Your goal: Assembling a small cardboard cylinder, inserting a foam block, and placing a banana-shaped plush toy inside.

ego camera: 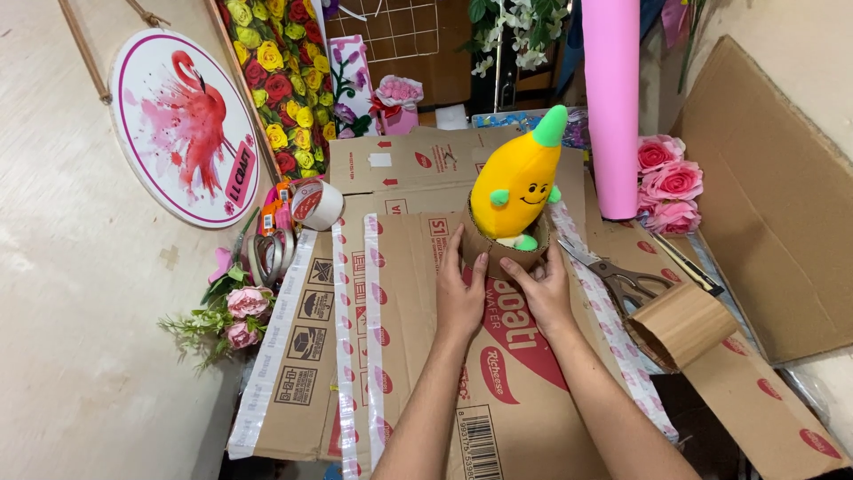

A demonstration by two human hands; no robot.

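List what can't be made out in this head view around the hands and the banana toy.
- Banana plush toy: its base is hidden inside the cardboard ring.
- Left hand and right hand: palms face down, so contact is unseen.
- Scissors: handles partly behind the cardboard roll.

Both hands, left hand (460,293), right hand (544,289), apparently gripping cardboard ring (498,252) holding yellow plush banana (520,182), flattened cardboard (418,356) beneath
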